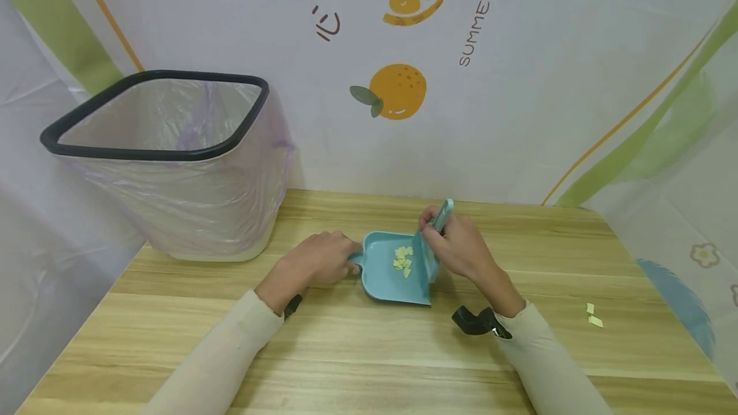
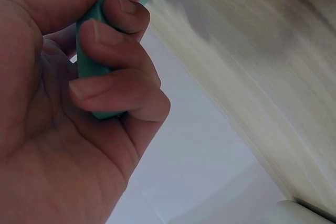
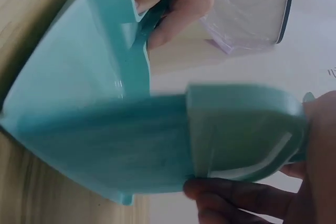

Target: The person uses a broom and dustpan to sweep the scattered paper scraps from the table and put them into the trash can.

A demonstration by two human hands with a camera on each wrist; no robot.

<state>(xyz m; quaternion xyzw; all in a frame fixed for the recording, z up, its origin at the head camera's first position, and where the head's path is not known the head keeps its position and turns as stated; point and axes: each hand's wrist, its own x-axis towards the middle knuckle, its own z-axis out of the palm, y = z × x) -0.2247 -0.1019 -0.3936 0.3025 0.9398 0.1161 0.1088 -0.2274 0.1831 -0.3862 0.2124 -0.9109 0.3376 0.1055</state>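
Observation:
A blue-green dustpan (image 1: 387,284) lies on the wooden table with several small pale yellow scraps (image 1: 401,261) in it. My left hand (image 1: 323,258) grips its handle; in the left wrist view the fingers curl round that handle (image 2: 92,56). With my right hand (image 1: 461,245) I hold a matching hand brush (image 1: 431,258) at the pan's open right side. In the right wrist view the brush head (image 3: 241,129) is turned to the camera, its bristles (image 3: 152,140) reaching over the pan (image 3: 79,61).
A bin (image 1: 230,210) with a black rim and a clear liner stands at the table's back left. A few more pale yellow scraps (image 1: 595,321) lie on the table (image 1: 369,364) at the right. A printed cloth (image 1: 519,114) hangs behind the back edge.

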